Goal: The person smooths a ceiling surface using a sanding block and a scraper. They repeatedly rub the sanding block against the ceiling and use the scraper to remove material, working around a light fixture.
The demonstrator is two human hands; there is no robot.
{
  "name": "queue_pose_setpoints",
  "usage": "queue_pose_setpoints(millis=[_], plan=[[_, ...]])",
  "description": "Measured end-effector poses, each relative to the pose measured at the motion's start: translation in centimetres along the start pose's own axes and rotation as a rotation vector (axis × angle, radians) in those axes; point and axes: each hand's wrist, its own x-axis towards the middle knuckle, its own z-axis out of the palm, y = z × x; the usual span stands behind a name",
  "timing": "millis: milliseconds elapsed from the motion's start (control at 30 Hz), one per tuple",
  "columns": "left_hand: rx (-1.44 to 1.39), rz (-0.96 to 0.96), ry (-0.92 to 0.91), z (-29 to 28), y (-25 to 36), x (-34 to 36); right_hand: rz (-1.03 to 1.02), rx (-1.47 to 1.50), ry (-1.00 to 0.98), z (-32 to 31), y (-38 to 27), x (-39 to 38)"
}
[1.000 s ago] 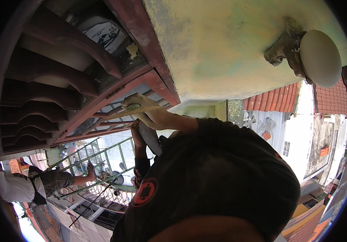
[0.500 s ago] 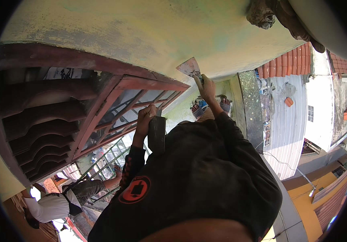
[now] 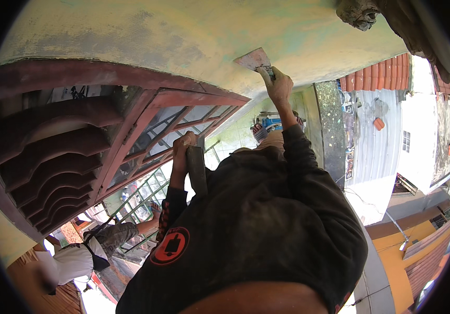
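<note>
My right hand [image 3: 281,86] is closed around the handle of a putty knife [image 3: 255,58]. Its wide, stained blade lies at the yellow-green wall [image 3: 183,31]; whether it touches cannot be made out. Lower and to the left, my left hand [image 3: 184,142] is closed on a dark flat board [image 3: 197,170], held close against my chest beside the window. My fingers hide its upper edge.
A dark red window frame [image 3: 146,112] with slats runs along the left. Below stand a green metal scaffold [image 3: 144,201] and a person in a white shirt [image 3: 73,264]. Gnarled wood [image 3: 358,13] juts in at upper right; tiled roofs [image 3: 377,75] lie beyond.
My right hand has moved up and slightly right along the wall with the putty knife. My left hand has shifted a little left, and the board has tilted.
</note>
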Motion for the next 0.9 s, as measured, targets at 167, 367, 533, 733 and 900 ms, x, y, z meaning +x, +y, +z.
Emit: queue_pose_setpoints(millis=[167,367,533,733,900], plan=[[0.059,0.047,0.011,0.3,-0.3,0.5,-0.018,0.196,0.086,-0.2,-3.2,0.0],[0.044,0.045,-0.009,1.0,0.4,1.0,0.1,0.278,0.04,2.4,-1.9,-1.1],[0.001,-0.048,0.01,0.4,-0.4,0.2,0.058,0.282,0.06,2.1,-4.6,-0.6],[-0.119,0.014,0.074,0.4,-1.1,0.2,0.174,0.367,0.119,4.0,-2.2,-2.9],[-0.175,-0.133,0.033,0.7,-0.4,0.3,0.216,0.457,0.101,4.4,-3.2,-3.3]])
